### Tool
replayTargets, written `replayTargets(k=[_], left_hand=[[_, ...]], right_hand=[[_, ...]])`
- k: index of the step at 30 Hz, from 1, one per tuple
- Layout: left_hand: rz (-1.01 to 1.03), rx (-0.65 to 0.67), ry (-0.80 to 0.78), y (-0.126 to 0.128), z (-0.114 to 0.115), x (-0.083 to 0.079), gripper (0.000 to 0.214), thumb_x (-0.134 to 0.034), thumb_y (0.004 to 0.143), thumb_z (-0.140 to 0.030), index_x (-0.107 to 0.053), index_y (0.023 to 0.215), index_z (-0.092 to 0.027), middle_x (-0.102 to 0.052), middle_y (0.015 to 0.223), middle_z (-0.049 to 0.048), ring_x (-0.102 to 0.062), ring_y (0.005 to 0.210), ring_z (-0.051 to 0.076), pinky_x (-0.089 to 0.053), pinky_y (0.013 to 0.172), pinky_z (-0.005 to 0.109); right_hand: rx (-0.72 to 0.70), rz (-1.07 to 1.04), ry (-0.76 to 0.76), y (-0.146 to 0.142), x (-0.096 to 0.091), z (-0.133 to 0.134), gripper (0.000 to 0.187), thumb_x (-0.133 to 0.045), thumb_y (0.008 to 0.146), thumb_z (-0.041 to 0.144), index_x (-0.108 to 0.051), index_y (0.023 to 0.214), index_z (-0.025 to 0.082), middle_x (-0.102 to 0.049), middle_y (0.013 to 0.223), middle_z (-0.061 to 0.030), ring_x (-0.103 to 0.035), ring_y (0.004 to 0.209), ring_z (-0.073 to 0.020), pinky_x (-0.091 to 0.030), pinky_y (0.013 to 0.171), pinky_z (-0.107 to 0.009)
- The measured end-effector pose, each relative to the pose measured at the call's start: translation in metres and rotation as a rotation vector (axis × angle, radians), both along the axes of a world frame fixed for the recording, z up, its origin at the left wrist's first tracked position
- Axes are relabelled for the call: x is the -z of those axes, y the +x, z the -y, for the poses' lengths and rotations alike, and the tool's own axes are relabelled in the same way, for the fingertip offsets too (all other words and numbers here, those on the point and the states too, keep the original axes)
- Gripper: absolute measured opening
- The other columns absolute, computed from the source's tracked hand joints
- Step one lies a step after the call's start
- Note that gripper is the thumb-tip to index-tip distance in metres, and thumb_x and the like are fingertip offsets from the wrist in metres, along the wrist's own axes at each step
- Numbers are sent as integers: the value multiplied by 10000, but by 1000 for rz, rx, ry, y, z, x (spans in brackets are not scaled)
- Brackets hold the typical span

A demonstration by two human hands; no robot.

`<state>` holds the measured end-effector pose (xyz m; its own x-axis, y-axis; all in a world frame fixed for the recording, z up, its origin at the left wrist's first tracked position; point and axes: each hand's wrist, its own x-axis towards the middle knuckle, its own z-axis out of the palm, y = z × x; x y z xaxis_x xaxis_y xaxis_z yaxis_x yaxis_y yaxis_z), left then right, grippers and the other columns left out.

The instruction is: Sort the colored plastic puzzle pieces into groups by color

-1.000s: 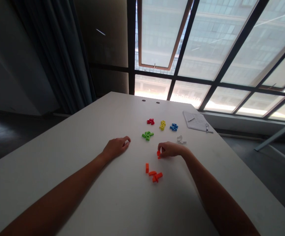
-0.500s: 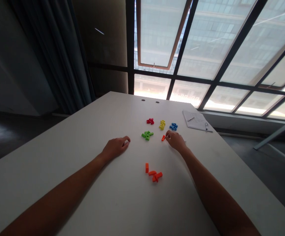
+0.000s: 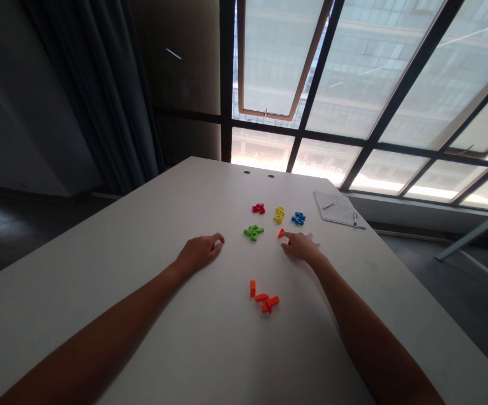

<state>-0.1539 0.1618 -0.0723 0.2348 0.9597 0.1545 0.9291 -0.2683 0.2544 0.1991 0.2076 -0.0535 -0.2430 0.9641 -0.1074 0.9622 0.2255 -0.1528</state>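
Observation:
My right hand (image 3: 301,246) lies on the white table (image 3: 143,236), its fingertips pinched at a small orange piece (image 3: 281,232) just right of the green pieces (image 3: 253,232). Resting on the table left of centre, my left hand (image 3: 199,251) is a loose fist with nothing visible in it. Several more orange pieces (image 3: 264,298) lie between my forearms, nearer to me. Beyond the hands sit small groups of red pieces (image 3: 258,208), yellow pieces (image 3: 279,214) and blue pieces (image 3: 298,218). A small white piece (image 3: 311,238) peeks out behind my right hand.
A notepad (image 3: 337,207) with a pen (image 3: 354,218) lies at the table's far right corner. Two cable holes (image 3: 258,174) mark the far edge. Large windows rise behind the table, and a dark curtain hangs at the left.
My right hand carried one orange piece from near the orange group up to a spot beside the green and yellow pieces. The left hand has stayed still.

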Motion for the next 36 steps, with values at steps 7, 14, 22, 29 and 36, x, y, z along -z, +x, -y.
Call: replayTargets(k=[7,14,22,29,36], left_hand=[[-16,-1,-7,0,0,-1,287,-437,963,-411,-657,1113,-306,-739,878,8,-677,774,192,-439,689,269],[-35,11,9,-2,-1,2,284,-428,966,-416,-646,1116,-311,-723,828,-2,-668,757,200,-413,662,269],[-24,15,6,-2,0,2,289,-429,971,-414,-647,1126,-305,-736,864,4,-666,741,194,-409,648,271],[-24,16,17,-2,-1,3,281,-443,971,-410,-653,1124,-303,-734,866,7,-666,753,192,-413,660,268],[-16,11,19,-2,-1,3,283,-442,968,-409,-659,1118,-308,-738,872,3,-666,740,195,-418,657,276]], right_hand=[[37,15,13,-1,-2,2,545,-561,957,335,-481,1493,273,-746,1073,-106,-661,1002,-272,-462,842,-362],[-121,-4,-35,-15,-32,22,427,-605,947,336,-631,1371,298,-748,1069,-86,-667,979,-266,-473,824,-344],[-579,-41,-506,-49,-75,81,562,-666,899,342,-543,1444,408,-760,995,1,-683,849,-202,-453,705,-281],[-647,66,-523,-65,-77,91,585,-695,869,420,-564,1437,364,-745,936,-27,-661,857,-222,-430,698,-283],[-475,58,-468,-47,-65,66,571,-660,888,450,-544,1445,396,-730,1036,-41,-660,911,-247,-449,750,-314]])
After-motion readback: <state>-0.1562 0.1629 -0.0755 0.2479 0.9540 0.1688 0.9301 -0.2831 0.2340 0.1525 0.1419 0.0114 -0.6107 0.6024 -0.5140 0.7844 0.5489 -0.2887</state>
